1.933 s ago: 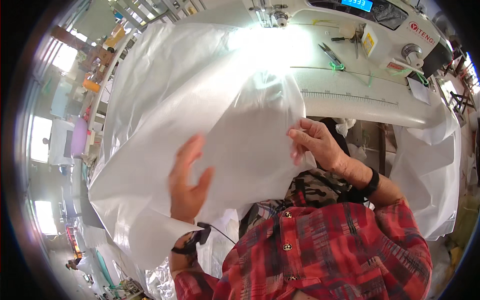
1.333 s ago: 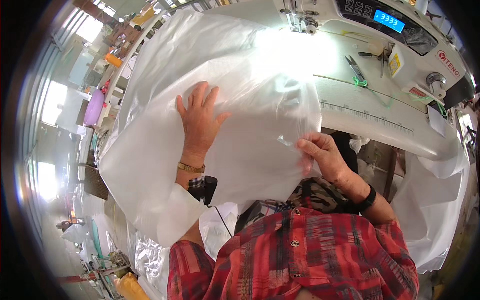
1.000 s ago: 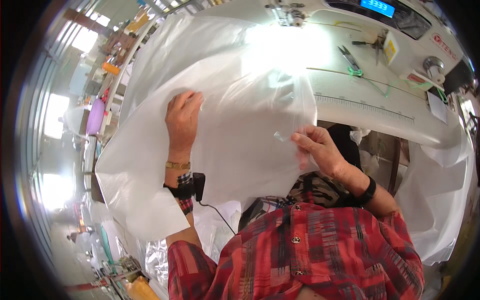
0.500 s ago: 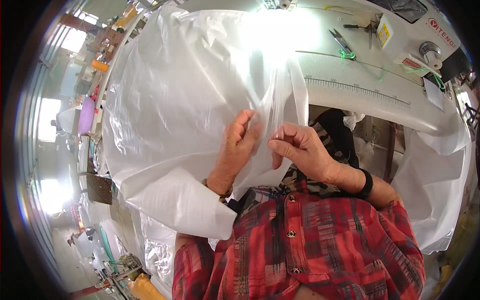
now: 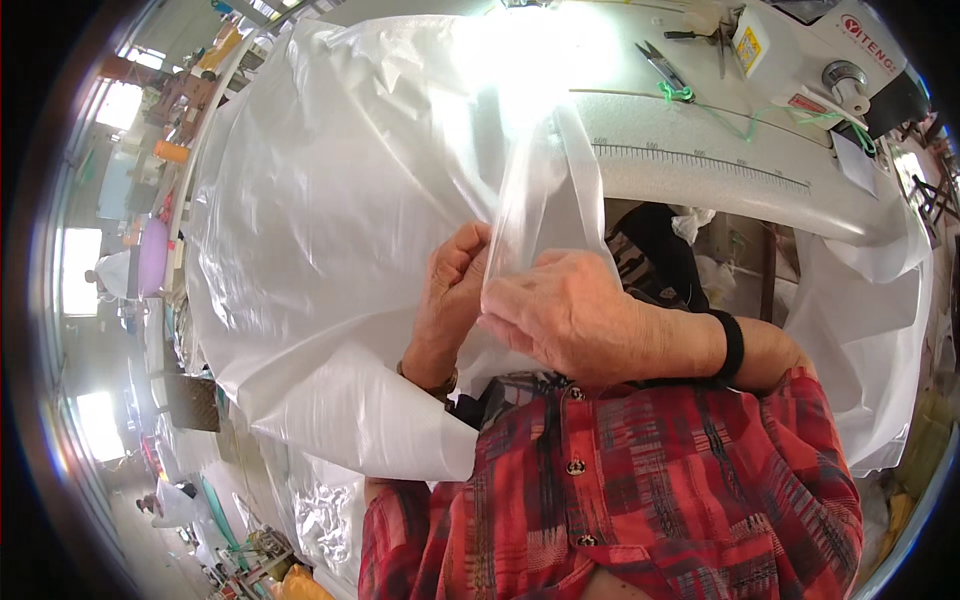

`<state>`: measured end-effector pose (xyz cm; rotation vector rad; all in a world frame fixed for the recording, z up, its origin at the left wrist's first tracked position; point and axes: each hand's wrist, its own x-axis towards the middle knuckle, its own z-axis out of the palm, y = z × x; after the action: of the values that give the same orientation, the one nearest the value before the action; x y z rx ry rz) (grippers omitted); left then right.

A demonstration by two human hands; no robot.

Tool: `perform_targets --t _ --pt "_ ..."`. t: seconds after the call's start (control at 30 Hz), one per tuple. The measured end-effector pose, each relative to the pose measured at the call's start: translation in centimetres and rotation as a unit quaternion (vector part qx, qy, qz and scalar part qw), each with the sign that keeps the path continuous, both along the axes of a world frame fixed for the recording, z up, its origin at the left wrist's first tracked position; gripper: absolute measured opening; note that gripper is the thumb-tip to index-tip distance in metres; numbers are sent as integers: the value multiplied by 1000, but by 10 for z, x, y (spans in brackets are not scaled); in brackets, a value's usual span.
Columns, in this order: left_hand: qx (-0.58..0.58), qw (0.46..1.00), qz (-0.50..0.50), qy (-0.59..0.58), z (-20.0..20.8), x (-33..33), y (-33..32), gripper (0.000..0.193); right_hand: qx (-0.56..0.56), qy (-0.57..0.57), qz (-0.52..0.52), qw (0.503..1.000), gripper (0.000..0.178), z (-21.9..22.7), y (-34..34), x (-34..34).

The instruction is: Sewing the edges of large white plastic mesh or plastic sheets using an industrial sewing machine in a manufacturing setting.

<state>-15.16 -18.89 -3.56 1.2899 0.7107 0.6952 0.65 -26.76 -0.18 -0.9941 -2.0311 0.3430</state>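
Observation:
A large sheet of translucent white plastic film (image 5: 320, 200) spreads over the left side of the table and drapes down over my lap. Its gathered edge runs down from the bright light at the top to my hands. My left hand (image 5: 455, 285) is closed on the film, thumb and fingers together at the fold. Right beside it, my right hand (image 5: 575, 315) pinches the folded edge, its back turned up and its fingertips partly hidden. The two hands almost touch in front of my chest.
A sewing machine's white bed carries a printed ruler scale (image 5: 700, 160). Thread snips (image 5: 663, 70) with green thread lie behind it, near a dark-handled tool (image 5: 695, 36). The machine's handwheel (image 5: 847, 85) is at far right. More white film (image 5: 860, 350) hangs at right.
My right hand has moved left and turned over, closing on the film's edge beside my left hand. The gathered edge now stands wider and more open. The whole view has shifted slightly.

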Motion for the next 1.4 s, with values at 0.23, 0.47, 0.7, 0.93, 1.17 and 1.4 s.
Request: perform_targets --t 0.23,0.47,0.7,0.93,1.17,1.4 --pt "-52 998 18 21 14 -2 0 26 -145 -196 33 969 17 2 5 -12" --pt "-72 997 -23 32 6 -4 12 20 14 -155 59 986 17 -21 9 -11" --pt "-116 993 19 -5 17 -7 13 17 -400 304 -139 853 36 -41 6 4" --pt "-129 991 20 -40 23 -5 13 15 -394 453 -19 799 31 -59 18 -9" --pt "-148 986 40 -71 13 -12 15 10 -389 464 11 796 33 -66 15 -13" --pt "-145 986 55 -66 11 -14 16 12 -400 446 -18 800 34 -66 16 -18"
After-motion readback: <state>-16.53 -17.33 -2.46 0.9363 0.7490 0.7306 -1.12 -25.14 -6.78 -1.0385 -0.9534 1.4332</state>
